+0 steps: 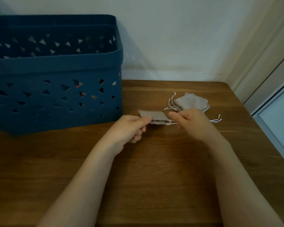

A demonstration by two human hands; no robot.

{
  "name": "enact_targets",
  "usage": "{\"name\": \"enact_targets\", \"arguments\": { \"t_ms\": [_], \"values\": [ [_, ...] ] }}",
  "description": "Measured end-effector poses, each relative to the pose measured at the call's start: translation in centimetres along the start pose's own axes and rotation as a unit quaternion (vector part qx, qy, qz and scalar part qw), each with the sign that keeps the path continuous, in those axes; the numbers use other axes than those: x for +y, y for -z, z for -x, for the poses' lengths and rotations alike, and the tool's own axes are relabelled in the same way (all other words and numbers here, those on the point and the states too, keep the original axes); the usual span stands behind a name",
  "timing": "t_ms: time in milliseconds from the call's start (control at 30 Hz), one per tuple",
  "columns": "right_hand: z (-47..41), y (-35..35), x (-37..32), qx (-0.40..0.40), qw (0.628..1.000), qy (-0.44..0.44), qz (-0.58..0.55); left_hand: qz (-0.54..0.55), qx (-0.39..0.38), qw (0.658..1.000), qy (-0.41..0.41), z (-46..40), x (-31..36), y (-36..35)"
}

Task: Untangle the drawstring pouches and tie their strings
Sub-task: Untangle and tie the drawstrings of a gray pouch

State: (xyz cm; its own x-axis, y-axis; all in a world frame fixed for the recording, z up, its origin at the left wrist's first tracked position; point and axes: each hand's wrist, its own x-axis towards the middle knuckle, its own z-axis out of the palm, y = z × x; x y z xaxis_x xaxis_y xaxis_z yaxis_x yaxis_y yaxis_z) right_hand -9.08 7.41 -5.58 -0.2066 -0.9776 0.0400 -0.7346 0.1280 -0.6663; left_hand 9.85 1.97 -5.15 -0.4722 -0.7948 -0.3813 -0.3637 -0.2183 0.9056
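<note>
A small grey drawstring pouch (152, 116) is held a little above the wooden table (154, 169). My left hand (129, 128) pinches its near edge between thumb and fingers. My right hand (193, 123) grips the pouch's white drawstring (171, 123) just right of its mouth, and the string's loose ends (216, 120) stick out past my hand. Behind my right hand a small pile of grey pouches (192, 102) lies flat on the table, their white strings (170, 102) trailing to the left.
A large dark blue plastic basket (56, 66) with triangular cut-outs stands at the back left against the wall; something red shows through its holes. The table's right edge (269, 136) runs beside a white frame.
</note>
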Motion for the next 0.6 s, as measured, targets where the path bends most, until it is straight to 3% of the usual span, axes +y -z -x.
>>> {"name": "enact_targets", "arguments": {
  "t_ms": [100,233,333,400,500,600],
  "values": [
    [0.5,0.9,0.6,-0.028,0.991,-0.023,-0.130,0.083,0.043,0.996,-0.014,-0.1,-0.2,0.5],
    [0.5,1.5,1.4,-0.058,0.915,-0.017,-0.400,0.245,0.086,0.966,-0.011,-0.4,-0.1,0.3],
    [0.1,0.6,1.0,0.019,0.887,-0.060,-0.458,0.305,0.128,0.943,-0.020,-0.5,-0.2,-0.3],
    [-0.2,-0.2,0.5,0.075,0.847,-0.104,-0.517,0.336,0.142,0.931,-0.026,-0.5,-0.3,-0.6],
    [-0.4,-1.2,-0.1,0.104,0.783,-0.133,-0.598,0.421,0.099,0.901,-0.034,-0.7,-0.5,-0.7],
    [-0.3,-1.2,-0.6,0.070,0.712,-0.148,-0.683,0.562,-0.007,0.827,-0.016,-0.7,-0.7,-0.5]
  ]
}}
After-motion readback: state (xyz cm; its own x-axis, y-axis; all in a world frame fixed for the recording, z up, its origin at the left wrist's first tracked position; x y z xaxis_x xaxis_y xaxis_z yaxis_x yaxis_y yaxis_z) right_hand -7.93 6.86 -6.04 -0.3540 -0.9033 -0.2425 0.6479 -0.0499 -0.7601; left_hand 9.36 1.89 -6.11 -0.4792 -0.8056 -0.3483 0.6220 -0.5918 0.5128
